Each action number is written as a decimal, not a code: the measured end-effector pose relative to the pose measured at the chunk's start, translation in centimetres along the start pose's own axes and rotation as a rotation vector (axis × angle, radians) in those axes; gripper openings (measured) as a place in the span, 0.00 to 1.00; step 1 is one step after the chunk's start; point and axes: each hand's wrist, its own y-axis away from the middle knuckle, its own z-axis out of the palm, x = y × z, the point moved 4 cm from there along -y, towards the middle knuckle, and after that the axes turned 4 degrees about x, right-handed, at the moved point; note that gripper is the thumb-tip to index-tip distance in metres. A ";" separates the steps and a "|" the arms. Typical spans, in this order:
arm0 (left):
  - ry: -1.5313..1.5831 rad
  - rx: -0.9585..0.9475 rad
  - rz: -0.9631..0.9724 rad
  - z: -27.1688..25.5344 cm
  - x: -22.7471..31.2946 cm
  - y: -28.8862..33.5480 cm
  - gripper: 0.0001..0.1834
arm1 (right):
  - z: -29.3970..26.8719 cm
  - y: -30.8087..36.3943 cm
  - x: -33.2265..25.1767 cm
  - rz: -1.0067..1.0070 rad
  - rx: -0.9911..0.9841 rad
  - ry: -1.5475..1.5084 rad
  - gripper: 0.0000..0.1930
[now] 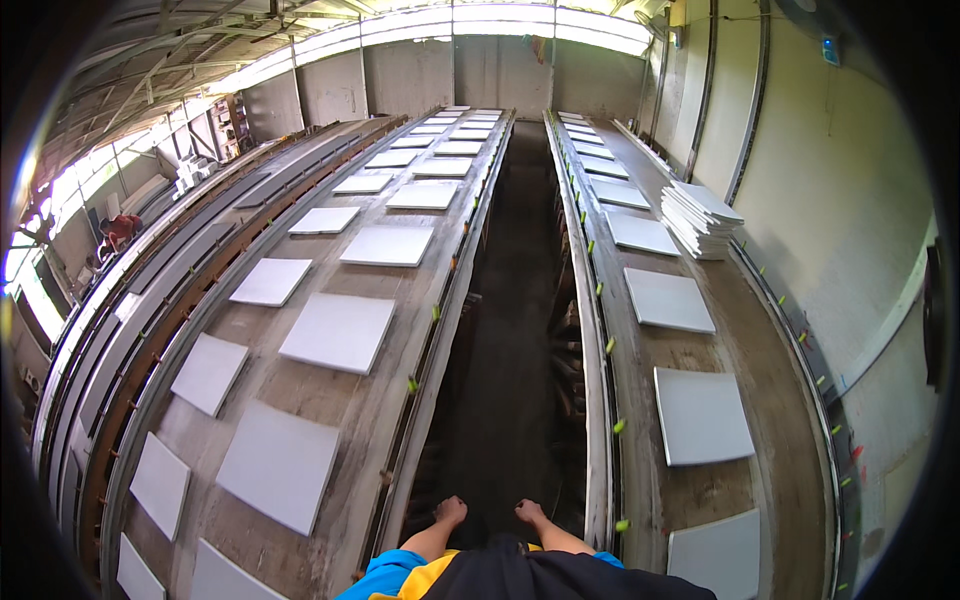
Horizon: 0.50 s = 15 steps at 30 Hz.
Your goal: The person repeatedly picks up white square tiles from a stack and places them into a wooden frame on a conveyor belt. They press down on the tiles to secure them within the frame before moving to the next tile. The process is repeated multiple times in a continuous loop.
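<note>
Holds left grip (452, 510) and right grip (528, 511) fisted between long brown tables (365, 420) bearing square white panels (277, 467). Cannot tell contents.

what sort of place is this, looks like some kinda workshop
Probably a workshop or small factory, perhaps for casting or drying panels: rows of flat white panels lie spaced along long tables, more are piled in a stack, and bare roof framing shows overhead.
</note>
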 end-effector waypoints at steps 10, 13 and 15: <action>0.016 -0.013 -0.119 -3.9 11.1 -19.0 0.17 | -10.3 -18.3 -6.0 0.004 0.062 0.289 0.19; 0.070 0.033 0.016 -6.0 17.9 -25.5 0.16 | -16.4 -23.5 -9.0 -0.065 0.145 0.245 0.19; 0.185 0.188 0.081 -7.7 19.4 -31.3 0.15 | -20.1 -25.0 -14.6 -0.132 0.228 0.107 0.18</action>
